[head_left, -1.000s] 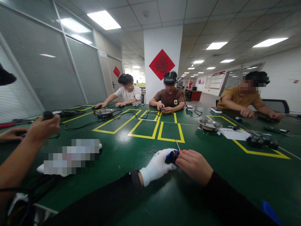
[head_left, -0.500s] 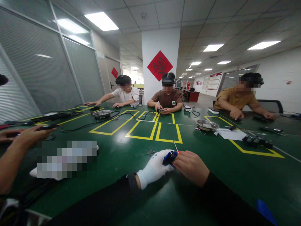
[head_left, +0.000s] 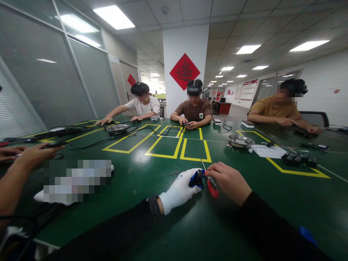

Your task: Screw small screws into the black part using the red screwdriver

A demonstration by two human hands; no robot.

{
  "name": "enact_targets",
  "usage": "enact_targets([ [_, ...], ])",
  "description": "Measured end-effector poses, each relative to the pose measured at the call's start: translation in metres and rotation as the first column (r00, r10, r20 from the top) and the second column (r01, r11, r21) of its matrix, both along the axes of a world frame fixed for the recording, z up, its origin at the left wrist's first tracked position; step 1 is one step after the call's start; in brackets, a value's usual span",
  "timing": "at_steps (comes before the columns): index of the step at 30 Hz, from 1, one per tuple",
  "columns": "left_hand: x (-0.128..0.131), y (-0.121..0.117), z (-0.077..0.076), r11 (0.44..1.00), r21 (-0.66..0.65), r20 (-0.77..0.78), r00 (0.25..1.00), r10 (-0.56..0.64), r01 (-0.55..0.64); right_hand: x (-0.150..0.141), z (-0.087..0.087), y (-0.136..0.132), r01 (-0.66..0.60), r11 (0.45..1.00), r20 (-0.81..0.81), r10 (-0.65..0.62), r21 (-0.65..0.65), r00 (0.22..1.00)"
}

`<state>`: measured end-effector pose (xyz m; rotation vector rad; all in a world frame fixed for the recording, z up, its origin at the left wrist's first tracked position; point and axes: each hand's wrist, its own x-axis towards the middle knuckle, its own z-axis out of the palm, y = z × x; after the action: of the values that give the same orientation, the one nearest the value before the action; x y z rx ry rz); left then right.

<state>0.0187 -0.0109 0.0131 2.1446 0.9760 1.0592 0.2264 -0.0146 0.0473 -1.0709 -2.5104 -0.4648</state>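
My left hand (head_left: 181, 189), in a white glove with blue fingertips, is closed around a small black part with a round metal end (head_left: 199, 172). The rest of that part is hidden by the fingers. Bare and just to the right is my right hand (head_left: 231, 181), its fingertips pinched at the upper handle of a screwdriver (head_left: 212, 187). The handle is red and black, and slants down between the hands. Its thin metal shaft points away from me, past the left fingertips. Several tiny screws (head_left: 174, 172) lie on the table beyond the glove.
The green table (head_left: 152, 232) carries yellow tape outlines. Metal bowls (head_left: 240, 141) (head_left: 116, 128) stand farther off, with white paper (head_left: 268, 151) and black parts (head_left: 299, 159) at right. A blurred white object (head_left: 73, 183) lies left, near another person's hand (head_left: 35, 157). Three people sit opposite.
My right hand has loosened and shifted slightly right, uncovering the screwdriver's red and black handle. My left hand stays closed on the black part. The view has tilted slightly.
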Motion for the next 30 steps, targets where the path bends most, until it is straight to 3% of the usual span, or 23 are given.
enact_targets([
  [4,-0.002,0.0,0.0,0.999,-0.011,0.004,0.999,-0.044,0.044,0.002,-0.012,0.007,0.081,0.99,0.184,-0.058,-0.12,0.981],
  [7,-0.002,-0.001,0.001,0.997,-0.034,0.013,0.998,-0.069,0.069,0.001,-0.023,0.01,0.133,0.974,0.188,-0.098,-0.183,0.977],
  [13,0.001,-0.003,0.003,0.998,-0.065,-0.021,0.999,-0.028,0.027,-0.001,-0.03,0.009,0.115,0.935,-0.029,-0.132,-0.337,0.991],
  [16,0.002,-0.003,0.004,0.995,-0.096,-0.059,0.998,-0.004,-0.002,-0.002,-0.029,0.009,0.115,0.911,-0.181,-0.2,-0.396,0.963],
  [18,0.002,-0.003,0.002,0.994,-0.113,-0.053,0.999,-0.009,0.003,-0.003,-0.024,0.008,0.088,0.924,-0.327,-0.219,-0.373,0.919],
  [21,0.004,-0.004,0.0,0.993,-0.115,0.024,1.0,0.006,-0.003,-0.006,-0.011,0.003,0.102,0.964,-0.594,-0.233,-0.247,0.77],
  [24,0.005,-0.006,0.001,0.998,-0.043,0.1,0.994,0.043,-0.038,-0.011,0.002,-0.007,0.11,0.972,-0.809,-0.232,-0.205,0.54],
  [28,0.004,-0.005,0.002,1.0,0.005,0.098,0.995,-0.004,0.003,-0.02,0.01,-0.021,-0.172,0.969,-0.97,-0.145,-0.179,0.196],
  [30,0.003,-0.003,-0.001,0.999,-0.026,0.076,0.997,-0.023,0.025,-0.027,0.01,-0.025,-0.292,0.949,-0.99,-0.093,-0.122,0.109],
])
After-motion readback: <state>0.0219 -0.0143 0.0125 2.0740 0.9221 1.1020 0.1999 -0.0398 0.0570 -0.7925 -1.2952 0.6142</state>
